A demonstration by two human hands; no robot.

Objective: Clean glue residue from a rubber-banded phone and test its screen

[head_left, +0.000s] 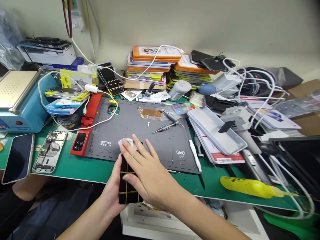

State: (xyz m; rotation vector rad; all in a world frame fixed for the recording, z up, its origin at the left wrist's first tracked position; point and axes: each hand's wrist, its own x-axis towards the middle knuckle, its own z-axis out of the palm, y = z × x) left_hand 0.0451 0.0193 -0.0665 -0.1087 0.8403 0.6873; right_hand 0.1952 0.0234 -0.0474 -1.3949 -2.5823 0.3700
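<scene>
My left hand point(112, 193) grips a black phone point(127, 191) crossed by thin yellow tape lines, holding it by its left edge over the front edge of the bench. My right hand point(147, 170) lies over the phone's upper part with fingers stretched out, pressing a small white wipe point(125, 142) against its top end. Both hands hover over the near edge of the dark grey work mat point(155, 140).
On the mat lie screwdrivers point(166, 126), a tape strip point(150, 113) and a white pry tool point(194, 155). Left: an opened phone chassis point(50, 151), a dark phone point(18, 158), a red device point(83, 135), a blue machine point(22, 100). Right: grey tray point(216, 128), cables, yellow tool point(250, 186).
</scene>
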